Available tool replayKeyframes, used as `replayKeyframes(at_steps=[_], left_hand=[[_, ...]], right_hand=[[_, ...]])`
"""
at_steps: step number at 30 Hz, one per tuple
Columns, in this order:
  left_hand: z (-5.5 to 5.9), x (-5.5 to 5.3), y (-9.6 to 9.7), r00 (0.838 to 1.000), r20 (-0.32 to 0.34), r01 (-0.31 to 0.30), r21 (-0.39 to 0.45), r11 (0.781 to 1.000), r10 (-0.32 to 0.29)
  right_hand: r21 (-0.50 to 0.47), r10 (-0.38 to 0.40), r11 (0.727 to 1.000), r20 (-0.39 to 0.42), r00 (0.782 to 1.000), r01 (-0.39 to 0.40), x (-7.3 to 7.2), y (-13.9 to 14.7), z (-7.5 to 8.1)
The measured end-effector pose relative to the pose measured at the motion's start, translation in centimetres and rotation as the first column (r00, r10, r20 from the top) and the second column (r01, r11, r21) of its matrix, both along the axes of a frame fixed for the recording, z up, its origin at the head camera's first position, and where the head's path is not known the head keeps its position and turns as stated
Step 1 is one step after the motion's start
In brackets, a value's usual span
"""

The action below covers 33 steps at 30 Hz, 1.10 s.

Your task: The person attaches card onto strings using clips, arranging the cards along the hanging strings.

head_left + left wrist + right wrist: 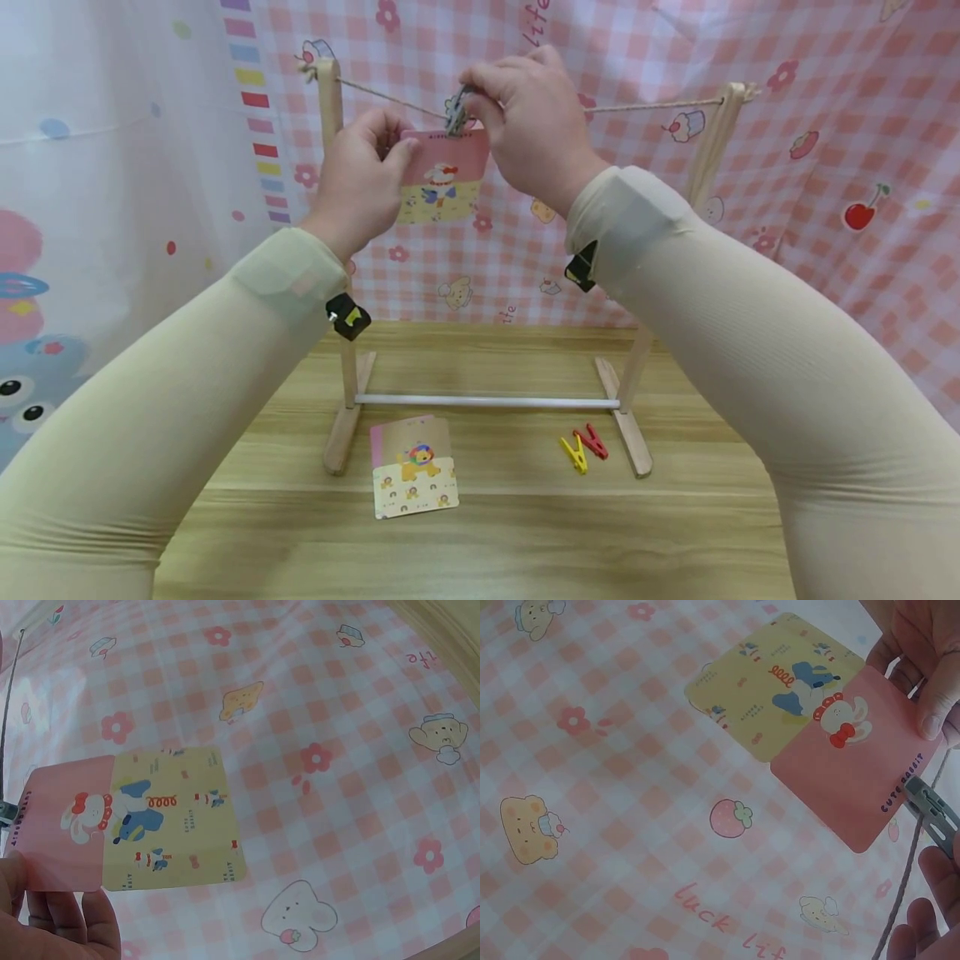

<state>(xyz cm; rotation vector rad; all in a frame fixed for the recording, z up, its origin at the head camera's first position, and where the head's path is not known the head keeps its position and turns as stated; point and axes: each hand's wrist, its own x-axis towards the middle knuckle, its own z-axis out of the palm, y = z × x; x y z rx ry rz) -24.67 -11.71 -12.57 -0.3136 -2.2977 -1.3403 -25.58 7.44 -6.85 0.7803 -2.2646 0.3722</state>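
Observation:
My left hand (358, 183) pinches a pink and yellow card (442, 196) at its upper left edge, thumb in front and fingers behind. The card has a rabbit drawn on it and hangs upright at the string (645, 107). My right hand (540, 125) grips a grey clothespin (456, 112) between thumb and fingers. In the right wrist view the clothespin's tip (915, 786) overlaps the card's top edge beside the printed words, right at the string.
The string runs between two wooden posts (330, 100) joined low down by a white bar (487, 402). On the table, a lion card (416, 487) overlaps a pink one. A yellow clothespin (574, 457) and a red clothespin (594, 443) lie near the right foot (633, 433).

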Motion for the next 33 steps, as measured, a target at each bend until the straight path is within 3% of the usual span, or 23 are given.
replayKeyframes(at_steps=[33], left_hand=[[-0.05, 0.05, 0.14, 0.999, -0.005, 0.033, 0.031, 0.999, -0.032]], right_hand=[[0.001, 0.011, 1.0, 0.069, 0.998, -0.011, -0.01, -0.85, -0.28]])
